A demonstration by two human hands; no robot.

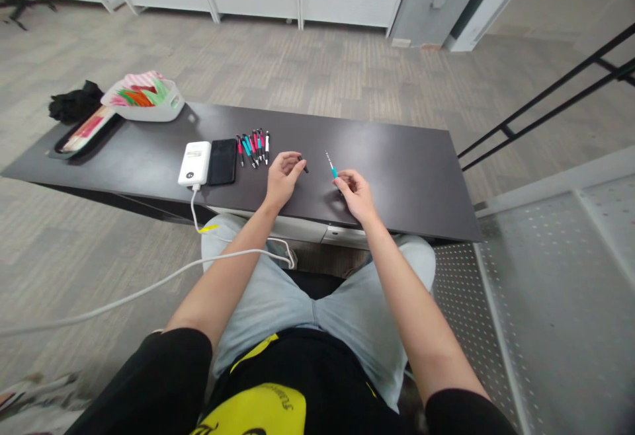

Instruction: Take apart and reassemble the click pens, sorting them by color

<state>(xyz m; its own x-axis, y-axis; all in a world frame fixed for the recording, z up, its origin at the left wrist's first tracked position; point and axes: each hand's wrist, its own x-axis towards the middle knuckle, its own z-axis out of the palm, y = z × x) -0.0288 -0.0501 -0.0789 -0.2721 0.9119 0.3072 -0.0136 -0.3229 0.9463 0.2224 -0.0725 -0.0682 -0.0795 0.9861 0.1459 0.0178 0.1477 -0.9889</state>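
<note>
Over the middle of the dark table, my left hand (284,176) pinches a short black pen part (303,164) between thumb and fingers. Level with it on the right, my right hand (356,193) is closed on a teal pen barrel (334,172). A thin pale rod with darker marks sticks up out of the barrel, pointing away from me. The two pieces are apart, and my fingers cover the barrel's lower end. Left of my left hand, several click pens (253,147) in pink, teal and white lie side by side.
Left of the pens are a black phone (222,162) and a white power bank (194,164) with a white cable (196,207) running over my lap. Farther left stand a white basket (163,112) of colourful items, a black tray (74,147) and black cloth (77,102).
</note>
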